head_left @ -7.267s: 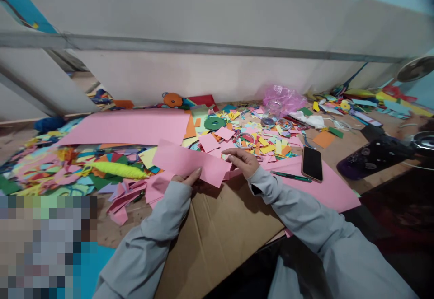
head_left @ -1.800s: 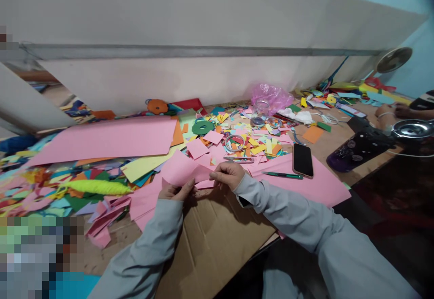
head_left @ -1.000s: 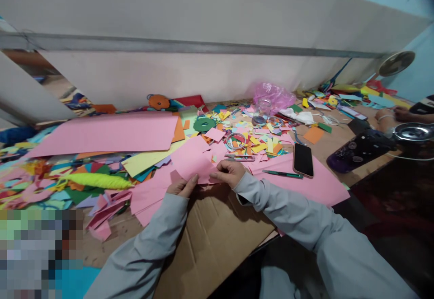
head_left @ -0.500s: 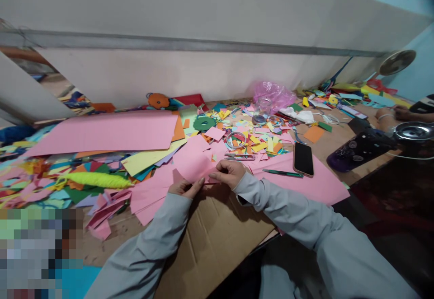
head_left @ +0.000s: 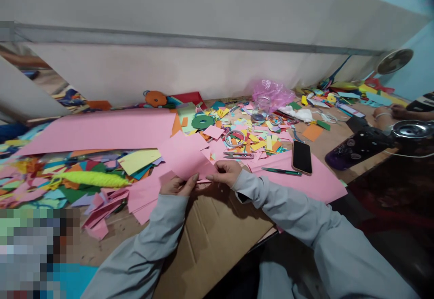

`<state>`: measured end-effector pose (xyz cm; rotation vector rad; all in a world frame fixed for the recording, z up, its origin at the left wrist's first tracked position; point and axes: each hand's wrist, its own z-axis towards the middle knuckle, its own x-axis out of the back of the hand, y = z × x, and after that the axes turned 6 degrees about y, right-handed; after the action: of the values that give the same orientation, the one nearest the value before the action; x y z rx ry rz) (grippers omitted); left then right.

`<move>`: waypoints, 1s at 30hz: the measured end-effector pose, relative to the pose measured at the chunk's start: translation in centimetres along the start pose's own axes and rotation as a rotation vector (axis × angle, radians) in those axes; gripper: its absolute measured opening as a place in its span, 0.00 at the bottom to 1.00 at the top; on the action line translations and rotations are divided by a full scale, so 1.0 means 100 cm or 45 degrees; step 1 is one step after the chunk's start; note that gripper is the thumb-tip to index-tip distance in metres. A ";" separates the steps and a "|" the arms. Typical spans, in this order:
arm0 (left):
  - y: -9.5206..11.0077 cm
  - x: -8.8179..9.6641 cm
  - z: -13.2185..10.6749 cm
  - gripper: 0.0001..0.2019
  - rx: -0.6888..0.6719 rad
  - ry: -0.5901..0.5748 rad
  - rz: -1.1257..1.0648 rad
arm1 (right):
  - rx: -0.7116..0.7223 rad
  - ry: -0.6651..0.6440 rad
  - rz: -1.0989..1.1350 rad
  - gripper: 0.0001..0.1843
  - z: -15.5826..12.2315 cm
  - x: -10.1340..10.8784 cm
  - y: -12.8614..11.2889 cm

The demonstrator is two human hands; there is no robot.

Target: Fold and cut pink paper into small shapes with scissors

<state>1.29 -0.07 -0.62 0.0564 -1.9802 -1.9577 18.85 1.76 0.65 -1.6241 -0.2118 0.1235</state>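
Observation:
Between my hands is a sheet of pink paper [head_left: 188, 156], raised over a piece of brown cardboard [head_left: 213, 235]. My left hand [head_left: 179, 185] grips its lower left part, thumb on top and fingers behind. My right hand [head_left: 228, 173] pinches the lower right corner between thumb and fingers. More pink sheets [head_left: 145, 199] lie to the left of the cardboard. Just beyond my right hand are thread snips [head_left: 238, 155] and a roll of tape [head_left: 235, 138]. A green pen-like tool [head_left: 281, 171] rests on another pink sheet [head_left: 322, 184] to the right.
A black phone [head_left: 301, 157] lies at the right, beside a dark purple bottle [head_left: 356, 147]. Colourful paper scraps [head_left: 261, 136], a glass jar [head_left: 262, 107] and a pink plastic bag [head_left: 274, 93] sit towards the wall. At far right another person's hand [head_left: 384, 116] shows.
My left hand has shifted slightly left, away from the right hand. The pink paper between them now looks flatter and more spread out. The view has moved a little.

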 end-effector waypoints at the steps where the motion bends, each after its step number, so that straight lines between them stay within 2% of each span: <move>1: 0.002 0.001 0.000 0.15 0.032 -0.007 -0.004 | -0.003 -0.012 0.002 0.26 0.001 0.001 -0.001; 4: 0.009 0.005 0.002 0.16 0.122 0.032 -0.061 | -0.004 -0.049 0.035 0.25 0.004 0.005 -0.002; 7: 0.012 0.012 0.009 0.15 0.173 0.068 -0.153 | 0.001 -0.012 0.044 0.26 0.011 0.012 0.003; 12: 0.011 0.021 0.019 0.12 0.000 0.079 -0.237 | 0.069 0.147 0.128 0.26 0.020 0.017 0.009; 15: 0.013 0.017 0.014 0.11 0.042 0.056 -0.228 | 0.074 0.047 0.170 0.26 0.015 0.013 0.006; 20: 0.014 0.008 0.006 0.15 0.227 0.099 -0.292 | 0.075 -0.104 0.017 0.24 0.005 0.010 -0.001; 22: 0.010 0.008 0.008 0.17 0.269 0.063 -0.356 | 0.039 -0.152 -0.003 0.25 0.004 0.010 -0.001; 25: 0.001 0.009 0.010 0.16 0.209 -0.044 -0.354 | -0.005 -0.194 0.073 0.26 0.004 0.008 0.000; 30: -0.007 0.004 0.007 0.17 0.169 -0.258 -0.331 | 0.090 -0.052 0.096 0.25 0.006 0.006 -0.002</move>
<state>0.60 0.49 -1.20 0.1622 -2.3355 -2.0548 19.28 2.47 0.85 -1.5605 -0.1753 0.2198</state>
